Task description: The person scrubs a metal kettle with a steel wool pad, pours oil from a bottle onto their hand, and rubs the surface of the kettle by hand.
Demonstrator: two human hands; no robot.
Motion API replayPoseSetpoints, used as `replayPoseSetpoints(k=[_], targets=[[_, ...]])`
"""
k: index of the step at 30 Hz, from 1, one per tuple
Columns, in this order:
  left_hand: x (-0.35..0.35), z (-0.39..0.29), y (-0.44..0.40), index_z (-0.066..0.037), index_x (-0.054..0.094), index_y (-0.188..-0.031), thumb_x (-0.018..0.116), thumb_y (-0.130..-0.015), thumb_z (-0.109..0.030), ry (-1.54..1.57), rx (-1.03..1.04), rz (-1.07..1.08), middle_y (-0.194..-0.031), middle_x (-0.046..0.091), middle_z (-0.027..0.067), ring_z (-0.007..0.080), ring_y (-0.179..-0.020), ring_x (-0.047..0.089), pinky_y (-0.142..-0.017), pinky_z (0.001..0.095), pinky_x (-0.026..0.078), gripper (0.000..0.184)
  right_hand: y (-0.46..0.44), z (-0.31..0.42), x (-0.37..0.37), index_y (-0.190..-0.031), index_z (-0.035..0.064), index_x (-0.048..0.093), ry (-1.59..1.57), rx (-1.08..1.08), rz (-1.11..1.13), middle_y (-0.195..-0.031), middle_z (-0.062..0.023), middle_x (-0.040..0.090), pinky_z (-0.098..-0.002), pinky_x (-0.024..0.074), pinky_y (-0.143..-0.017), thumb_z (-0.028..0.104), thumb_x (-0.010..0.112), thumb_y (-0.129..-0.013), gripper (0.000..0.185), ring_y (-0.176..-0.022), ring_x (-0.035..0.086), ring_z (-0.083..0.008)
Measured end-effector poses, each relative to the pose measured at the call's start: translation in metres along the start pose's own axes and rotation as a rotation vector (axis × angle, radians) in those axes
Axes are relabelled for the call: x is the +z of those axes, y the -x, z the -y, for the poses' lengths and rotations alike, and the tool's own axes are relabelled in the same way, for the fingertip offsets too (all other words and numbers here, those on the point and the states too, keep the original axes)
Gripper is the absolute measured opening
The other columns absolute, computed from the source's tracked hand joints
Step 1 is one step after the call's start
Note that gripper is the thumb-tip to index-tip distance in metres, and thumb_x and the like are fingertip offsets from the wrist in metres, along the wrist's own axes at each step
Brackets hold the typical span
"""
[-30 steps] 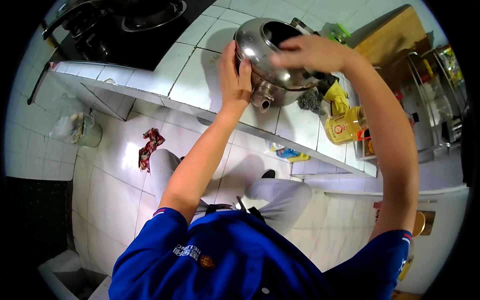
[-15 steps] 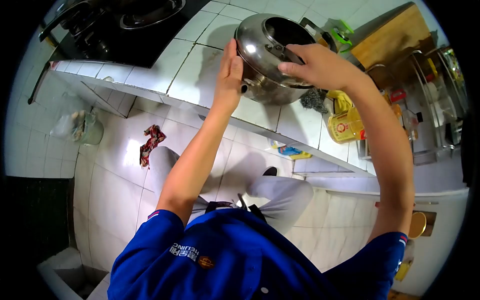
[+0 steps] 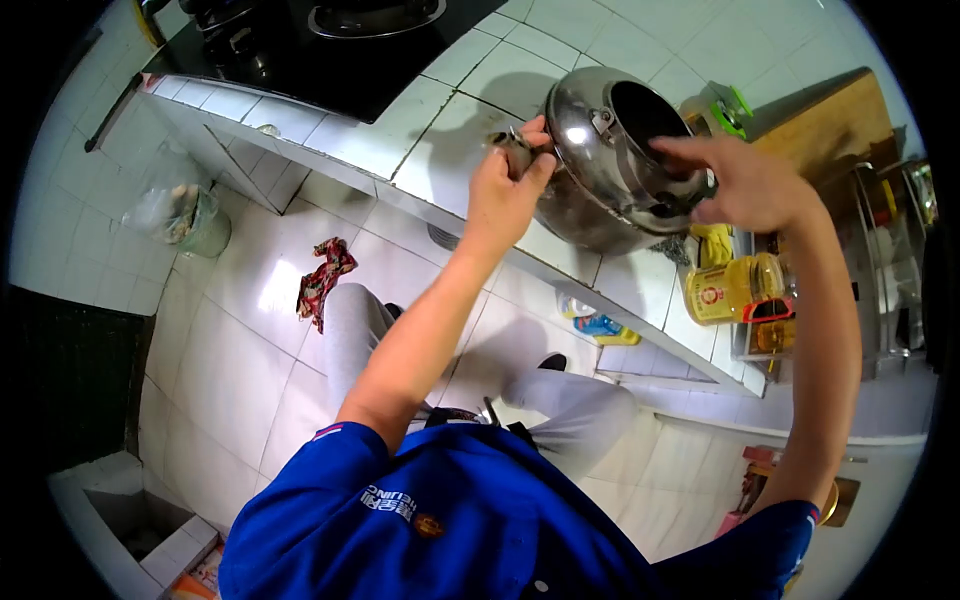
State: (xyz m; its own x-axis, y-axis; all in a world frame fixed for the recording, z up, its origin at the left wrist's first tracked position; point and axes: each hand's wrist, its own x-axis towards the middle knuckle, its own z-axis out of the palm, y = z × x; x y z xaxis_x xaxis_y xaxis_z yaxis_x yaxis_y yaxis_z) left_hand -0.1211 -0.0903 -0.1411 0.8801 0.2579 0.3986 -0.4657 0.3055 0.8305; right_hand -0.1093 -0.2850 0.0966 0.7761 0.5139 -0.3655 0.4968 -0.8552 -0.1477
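A shiny metal kettle (image 3: 600, 190) with a round open top stands tilted on the white tiled counter (image 3: 440, 150). Its spout (image 3: 512, 150) points to the left. My left hand (image 3: 508, 195) has its fingers wrapped round the spout. At the right side of the opening is my right hand (image 3: 745, 185), blurred, with thumb and fingers apart and nothing visible between them. Close to the kettle's lower right lie a grey scouring pad (image 3: 676, 249) and a yellow cloth (image 3: 714, 244).
A black stove (image 3: 330, 60) is at the upper left. Right of the kettle are an oil bottle (image 3: 725, 290), a wooden cutting board (image 3: 835, 125) and a rack (image 3: 885, 270). A bin (image 3: 205, 225) and a red patterned cloth (image 3: 325, 280) are on the floor.
The kettle has turned, so its spout now points left. My left hand has gone from the kettle's side to the spout. My right hand has come off the rim and opened. The view has shifted.
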Motion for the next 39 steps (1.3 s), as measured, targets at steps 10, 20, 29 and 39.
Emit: replayPoseSetpoints(k=[10,20,29,39], targets=[[-0.015,-0.001,-0.037,0.000,0.056,-0.118,0.062,-0.097,-0.021,0.033,-0.092,0.075,-0.112,0.065,0.0074,0.0139,-0.102,0.059,-0.091,0.0285,0.046,0.030,0.038,-0.019,0.071,-0.126,0.0048,0.058,0.143,-0.162,-0.477,-0.126,-0.0178,0.060,-0.0515,0.0299,-0.114,0.009,0.078,-0.066,0.063,-0.124,0.053,-0.0364],[-0.026,-0.002,-0.056,0.002,0.051,-0.127,0.061,-0.096,-0.017,-0.072,-0.127,0.103,-0.114,0.065,0.0114,0.0175,-0.108,0.059,-0.097,0.0319,0.044,0.037,0.027,-0.043,0.050,-0.118,-0.0032,0.061,-0.517,-0.154,-0.793,-0.100,-0.0048,0.064,-0.0274,0.0465,-0.087,0.025,0.069,-0.090,0.040,-0.095,0.058,-0.0119],[0.017,-0.020,0.002,0.005,0.050,-0.131,0.062,-0.092,-0.016,-0.462,0.453,-0.163,-0.132,0.050,0.0226,0.0377,-0.124,0.047,-0.106,0.0421,0.037,0.046,-0.037,-0.056,0.056,-0.100,0.0045,0.066,0.123,-0.280,-1.335,-0.095,-0.0154,0.064,-0.0387,0.0499,-0.077,0.020,0.073,-0.085,0.022,-0.088,0.062,-0.0334],[0.076,-0.010,0.036,0.006,0.032,-0.145,0.047,-0.099,-0.027,-0.688,0.509,-0.126,-0.149,0.030,0.0319,0.0487,-0.136,0.029,-0.113,0.0527,0.024,0.059,-0.035,-0.022,0.089,-0.068,0.0057,0.069,-0.175,-0.029,-0.704,-0.056,-0.0147,0.057,-0.0417,0.0447,-0.054,0.047,0.059,-0.093,0.049,-0.056,0.056,-0.0361]])
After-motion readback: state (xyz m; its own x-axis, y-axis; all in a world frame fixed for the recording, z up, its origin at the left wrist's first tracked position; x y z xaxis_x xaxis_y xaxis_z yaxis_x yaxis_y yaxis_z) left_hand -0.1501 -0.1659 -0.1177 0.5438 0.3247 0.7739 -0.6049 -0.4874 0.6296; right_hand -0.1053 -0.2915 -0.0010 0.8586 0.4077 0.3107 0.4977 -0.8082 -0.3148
